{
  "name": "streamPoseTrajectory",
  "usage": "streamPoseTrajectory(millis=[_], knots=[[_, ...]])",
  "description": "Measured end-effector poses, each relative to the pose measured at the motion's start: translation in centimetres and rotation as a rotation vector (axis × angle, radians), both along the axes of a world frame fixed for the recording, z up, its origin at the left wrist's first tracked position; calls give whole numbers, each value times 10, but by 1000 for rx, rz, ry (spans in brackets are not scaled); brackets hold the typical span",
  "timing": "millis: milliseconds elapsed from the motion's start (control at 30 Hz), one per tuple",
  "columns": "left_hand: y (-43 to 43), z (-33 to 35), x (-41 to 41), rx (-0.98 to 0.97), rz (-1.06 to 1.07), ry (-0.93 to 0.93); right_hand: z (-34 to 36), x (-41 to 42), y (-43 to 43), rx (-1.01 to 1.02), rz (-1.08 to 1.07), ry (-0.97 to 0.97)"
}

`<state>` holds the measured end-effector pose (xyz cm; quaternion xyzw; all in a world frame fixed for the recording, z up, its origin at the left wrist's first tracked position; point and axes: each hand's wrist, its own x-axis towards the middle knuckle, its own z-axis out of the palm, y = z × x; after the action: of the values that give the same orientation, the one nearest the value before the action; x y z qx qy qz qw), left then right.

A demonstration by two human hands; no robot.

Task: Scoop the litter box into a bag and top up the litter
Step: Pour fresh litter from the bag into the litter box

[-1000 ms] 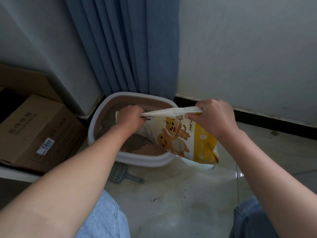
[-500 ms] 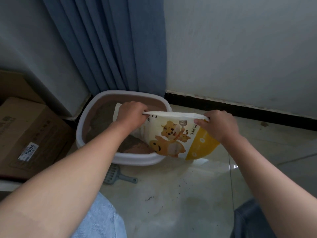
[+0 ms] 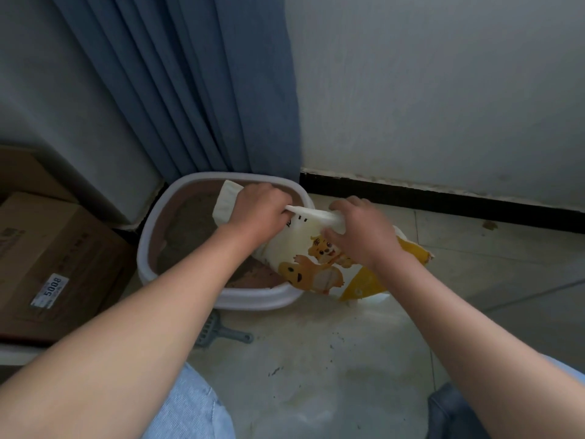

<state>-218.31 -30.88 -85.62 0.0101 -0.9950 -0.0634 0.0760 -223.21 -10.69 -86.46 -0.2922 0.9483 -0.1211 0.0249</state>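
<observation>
Your right hand (image 3: pixel 357 229) has travelled left along the top edge of the bag (image 3: pixel 316 264) since the earlier frames. It now sits near your left hand (image 3: pixel 256 210), where half a second ago the two were well apart. Only a short length of the white edge shows between them. Left hand: fingers curled round the top edge, knuckles up, positioned over the box (image 3: pixel 145 248). Right hand: fingers curled over the folded white end of that same edge, gripping it. The bag hangs from both grips, tilted across the box's near right corner. Its upper white flap is over the litter (image 3: pixel 190 229), and its yellow lower corner sticks out past the rim on the right, above the floor (image 3: pixel 316 375). Whether the bag's mouth is open cannot be told from this view. Brown-grey litter covers the bottom of the box. The box stands against the curtain (image 3: pixel 205 90) in the corner, with the baseboard (image 3: pixel 443 198) running off to its right. The scoop (image 3: pixel 221 335) lies flat on the floor just in front of the box, partly hidden by your left forearm. Dark specks are scattered on the floor nearby. A carton (image 3: pixel 57 248) with a white label stands to the left of the box.
</observation>
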Motion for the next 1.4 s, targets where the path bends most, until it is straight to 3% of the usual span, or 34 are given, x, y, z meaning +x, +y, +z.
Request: streamPoseTrajectory(millis=[367,567,667,767,833,967,1067,1400], knots=[[-2,-3,5,-15,-28,59,-8,3,-25,-147,60,66],[-35,-5,19,1,80,54,-7,2,-17,-190,45,75],[-48,-6,26,102,139,33,-5,1,-12,-214,38,70],[-64,-16,29,405,330,-134,-4,0,-7,-245,49,66],[-73,-31,30,536,320,-271,-5,0,-4,-264,67,86],[-76,-49,30,618,272,-417,-9,-1,0,-276,71,91],[-77,-53,24,656,334,-340,-8,-3,3,-290,49,66],[-74,-20,10,499,283,-160,-5,-19,12,-360,-161,4]])
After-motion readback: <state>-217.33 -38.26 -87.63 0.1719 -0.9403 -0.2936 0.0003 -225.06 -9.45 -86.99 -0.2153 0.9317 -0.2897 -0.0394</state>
